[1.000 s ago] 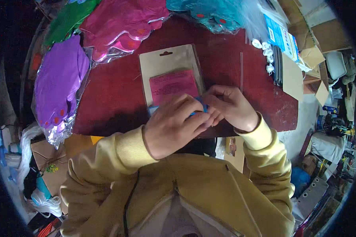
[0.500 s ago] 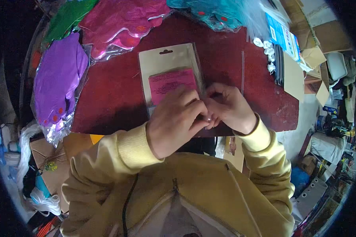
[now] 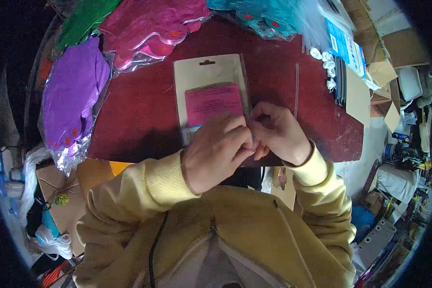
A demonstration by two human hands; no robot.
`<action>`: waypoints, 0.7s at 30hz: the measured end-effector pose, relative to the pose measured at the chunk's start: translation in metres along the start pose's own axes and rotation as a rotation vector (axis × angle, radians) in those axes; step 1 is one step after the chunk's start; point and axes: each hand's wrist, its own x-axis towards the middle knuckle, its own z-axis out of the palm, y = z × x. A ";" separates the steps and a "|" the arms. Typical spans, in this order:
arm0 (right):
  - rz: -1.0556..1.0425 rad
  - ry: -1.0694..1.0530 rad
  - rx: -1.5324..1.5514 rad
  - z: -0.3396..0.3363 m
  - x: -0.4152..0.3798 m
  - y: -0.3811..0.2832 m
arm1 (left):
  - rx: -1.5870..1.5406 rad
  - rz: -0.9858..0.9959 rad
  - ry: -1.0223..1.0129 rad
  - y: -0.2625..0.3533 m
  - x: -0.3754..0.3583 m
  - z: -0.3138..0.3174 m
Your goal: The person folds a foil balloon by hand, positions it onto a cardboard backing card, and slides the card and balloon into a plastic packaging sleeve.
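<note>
A flat clear package (image 3: 179,79) with a white backing lies in front of me, its hang hole at the far end. Inside it shows a pink printed paper (image 3: 213,103). My left hand (image 3: 218,151) covers the package's near right part, fingers curled and thumb pressed in. Close against it, my right hand (image 3: 281,134) is bent into a pinch beside the package's lower right edge. The fingertips of both hands meet there. Whatever they pinch is hidden behind the fingers.
Bagged purple (image 3: 74,91), green (image 3: 84,24), magenta (image 3: 149,29) and teal (image 3: 259,19) fabric pieces ring the dark red table (image 3: 144,110). A thin clear strip (image 3: 296,91) lies right of the package. White tied bundles (image 3: 328,67) and black strips (image 3: 340,79) sit beside a cardboard box (image 3: 357,96).
The package appears slightly farther right, and the whole view has shifted a little. Both hands stay together in nearly the same pinched pose.
</note>
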 end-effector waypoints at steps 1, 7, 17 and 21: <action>-0.004 0.005 -0.019 0.001 0.000 0.001 | -0.052 -0.008 -0.004 -0.001 -0.003 -0.002; 0.043 0.042 0.015 0.001 0.000 -0.003 | -0.285 0.016 -0.029 -0.005 -0.020 -0.028; 0.001 0.245 0.014 0.004 -0.005 0.006 | -1.027 0.071 0.780 -0.048 -0.226 -0.198; 0.015 0.104 -0.095 0.000 0.002 0.003 | -0.458 -0.596 0.908 -0.087 -0.297 -0.155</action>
